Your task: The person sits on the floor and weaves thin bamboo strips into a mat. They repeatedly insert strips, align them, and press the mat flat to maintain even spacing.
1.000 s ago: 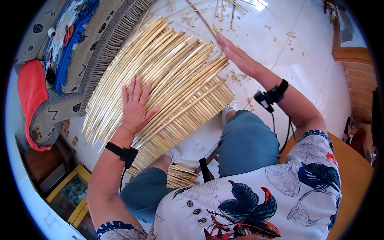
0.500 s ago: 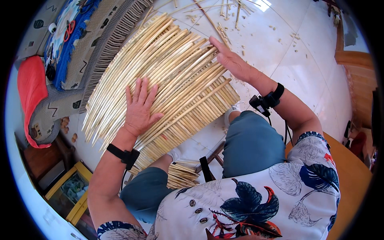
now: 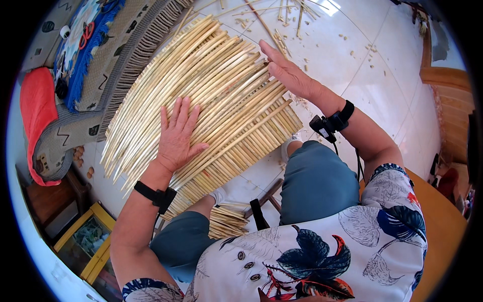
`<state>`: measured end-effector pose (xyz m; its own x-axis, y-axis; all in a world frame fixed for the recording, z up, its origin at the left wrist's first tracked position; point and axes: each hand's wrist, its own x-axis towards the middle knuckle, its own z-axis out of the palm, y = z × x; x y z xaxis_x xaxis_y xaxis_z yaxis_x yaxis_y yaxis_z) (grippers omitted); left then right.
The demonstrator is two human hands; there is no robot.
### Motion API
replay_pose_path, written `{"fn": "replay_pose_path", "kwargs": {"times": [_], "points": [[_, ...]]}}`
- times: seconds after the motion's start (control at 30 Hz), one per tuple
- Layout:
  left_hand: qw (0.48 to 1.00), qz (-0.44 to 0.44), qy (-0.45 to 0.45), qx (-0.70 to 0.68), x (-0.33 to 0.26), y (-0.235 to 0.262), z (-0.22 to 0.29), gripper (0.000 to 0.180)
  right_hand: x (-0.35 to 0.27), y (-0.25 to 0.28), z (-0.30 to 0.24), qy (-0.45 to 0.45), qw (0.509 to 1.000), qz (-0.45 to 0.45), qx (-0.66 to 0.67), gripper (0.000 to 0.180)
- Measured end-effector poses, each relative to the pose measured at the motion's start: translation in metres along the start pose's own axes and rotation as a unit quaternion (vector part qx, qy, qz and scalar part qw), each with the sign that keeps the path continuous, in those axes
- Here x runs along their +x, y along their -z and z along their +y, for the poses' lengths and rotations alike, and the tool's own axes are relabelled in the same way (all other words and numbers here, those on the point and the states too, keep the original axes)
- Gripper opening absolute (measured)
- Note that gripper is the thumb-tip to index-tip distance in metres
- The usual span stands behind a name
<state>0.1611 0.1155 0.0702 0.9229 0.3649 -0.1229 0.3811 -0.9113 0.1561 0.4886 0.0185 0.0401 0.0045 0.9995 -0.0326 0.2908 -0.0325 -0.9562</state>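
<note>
We lay our left hand (image 3: 178,137) flat, fingers slightly apart, on a layer of long, slender, pale-yellow stalks (image 3: 146,110), which lies across a mat of straw-coloured crosswise stalks (image 3: 254,138). Our right hand (image 3: 291,76), outstretched with fingers straight, stands at the upper stalks' right-hand ends; we cannot tell whether it touches.

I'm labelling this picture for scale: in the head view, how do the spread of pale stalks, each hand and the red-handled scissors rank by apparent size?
Largest to smallest:
1. Spread of pale stalks
2. Left hand and right hand: look alike, so unranked
3. Red-handled scissors
</note>
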Motion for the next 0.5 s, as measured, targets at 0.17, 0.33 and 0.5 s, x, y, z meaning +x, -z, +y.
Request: {"fn": "replay_pose_path", "kwargs": {"times": [0.17,0.33,0.5], "points": [[1.0,-0.003,-0.005,0.027,0.0004,-0.003,-0.0013,0.09,-0.002,-0.0049,-0.0029,0.01,0.999,-0.017,-0.037,0.068],[1.0,0.003,-0.001,0.026,0.0008,-0.0038,-0.0012,0.092,0.0055,-0.0019,-0.0005,0.005,1.0,0.007,0.001,0.068],[1.0,0.004,-0.004,0.028,0.0004,-0.0032,-0.0015,0.094,0.0061,-0.0078,0.0002,0.01,1.0,-0.005,0.013,0.068]]}}
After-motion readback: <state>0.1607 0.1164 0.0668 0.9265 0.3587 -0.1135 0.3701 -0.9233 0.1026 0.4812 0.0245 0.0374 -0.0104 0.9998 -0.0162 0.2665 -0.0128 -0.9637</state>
